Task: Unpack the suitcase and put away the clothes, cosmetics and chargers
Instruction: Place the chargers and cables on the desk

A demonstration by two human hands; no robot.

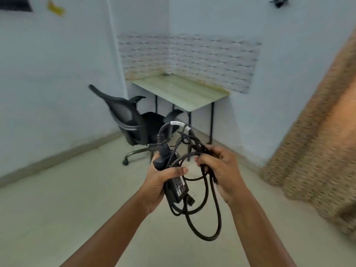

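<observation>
The left hand (159, 182) gripped a black charger (178, 186). The right hand (217, 168) clutched its tangled cable (210, 209).

Small desk (181, 91) in the far corner: pale wood-grain top, thin black legs. Patterned grey panel (192, 58) runs along both walls just above the desktop. Black mesh-back office chair (133, 122) on castors stands left of the desk, turned partly away, near the left wall. Brown patterned curtain (316, 143) hangs down the right side. Floor (67, 199) pale, with a skirting strip along the left wall. Yellow scrap (54, 7) stuck high on the left wall; detail blurred.
</observation>
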